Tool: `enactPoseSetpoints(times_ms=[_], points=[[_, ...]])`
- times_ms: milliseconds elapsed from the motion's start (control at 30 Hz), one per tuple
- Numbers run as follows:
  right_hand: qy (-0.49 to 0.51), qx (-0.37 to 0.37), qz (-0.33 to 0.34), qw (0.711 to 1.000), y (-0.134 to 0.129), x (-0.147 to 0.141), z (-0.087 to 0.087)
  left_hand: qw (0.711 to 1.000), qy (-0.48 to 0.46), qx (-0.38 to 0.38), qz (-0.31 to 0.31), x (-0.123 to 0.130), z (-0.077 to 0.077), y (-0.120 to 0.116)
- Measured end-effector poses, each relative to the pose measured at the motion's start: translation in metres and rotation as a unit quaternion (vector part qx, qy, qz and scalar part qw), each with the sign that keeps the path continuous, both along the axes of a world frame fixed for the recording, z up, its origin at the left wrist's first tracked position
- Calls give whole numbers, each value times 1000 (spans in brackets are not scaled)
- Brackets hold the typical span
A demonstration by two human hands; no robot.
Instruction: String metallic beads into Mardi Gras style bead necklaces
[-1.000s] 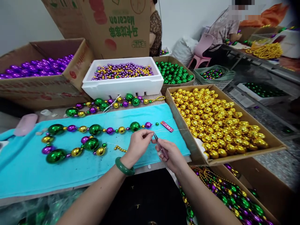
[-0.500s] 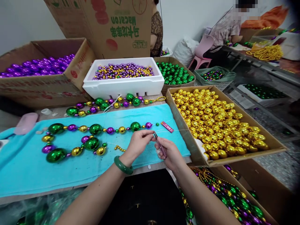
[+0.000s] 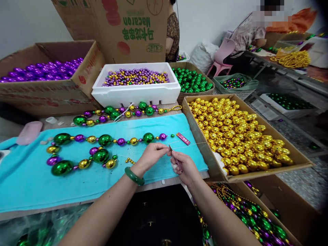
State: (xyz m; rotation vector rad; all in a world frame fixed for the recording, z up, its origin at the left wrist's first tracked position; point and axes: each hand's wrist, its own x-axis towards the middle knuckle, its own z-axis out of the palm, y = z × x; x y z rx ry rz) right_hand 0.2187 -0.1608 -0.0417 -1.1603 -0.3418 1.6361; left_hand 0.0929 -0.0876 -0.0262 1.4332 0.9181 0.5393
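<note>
My left hand (image 3: 151,155), with a green bangle at the wrist, pinches a thin string at its fingertips over the blue towel (image 3: 84,191). In my right hand (image 3: 186,166) are small pinkish thread snips (image 3: 176,162), their tips closed against the left fingertips. A strand of green, purple and gold beads (image 3: 105,140) lies looped on the towel to the left. A short string of gold beads (image 3: 130,160) sits beside my left hand. Just beyond both hands lies a small red packet (image 3: 183,138).
A carton of gold beads (image 3: 246,174) borders the towel at right. Behind stand a white foam box (image 3: 135,94), a carton of purple beads (image 3: 36,97) and green beads (image 3: 192,80). Another finished-looking strand (image 3: 109,110) lies behind the towel. Two people sit farther back.
The snips' tips, apart before, are now closed at my left fingertips. Both hands stay in nearly the same place; the view shifts slightly.
</note>
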Motion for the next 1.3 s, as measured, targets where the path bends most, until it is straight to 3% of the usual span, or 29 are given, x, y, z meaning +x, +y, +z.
enactPoseSetpoints(times_ms=[100,167,200,267,367,433,500,600,767,967,1167,1300], points=[[-37,0,-5,999,0,3,-1,998,41,19,45,-1,-3,-1],[-156,13,-21,987,-1,10,-3,995,65,32,67,-2,-4,0],[-253,23,-22,967,-2,15,-4,994,71,40,72,-3,-4,0],[-478,40,0,878,-4,25,-8,993,76,56,74,-4,-5,2],[-715,47,46,696,-7,39,-11,989,81,97,78,-6,-6,5],[-769,56,36,635,-6,45,-10,982,82,140,92,-7,-6,6],[-775,74,20,627,-1,49,-7,977,75,168,111,-8,-4,6],[-773,80,41,628,18,53,-1,979,53,140,137,-11,5,5],[-814,-12,166,557,65,58,1,984,2,72,163,-16,18,1],[-815,-37,236,527,84,62,-12,981,-28,49,184,-28,21,4],[-807,24,274,522,96,63,-14,978,-53,10,203,-29,20,5],[-792,61,291,533,108,55,-17,986,-70,-28,150,-18,13,-15]])
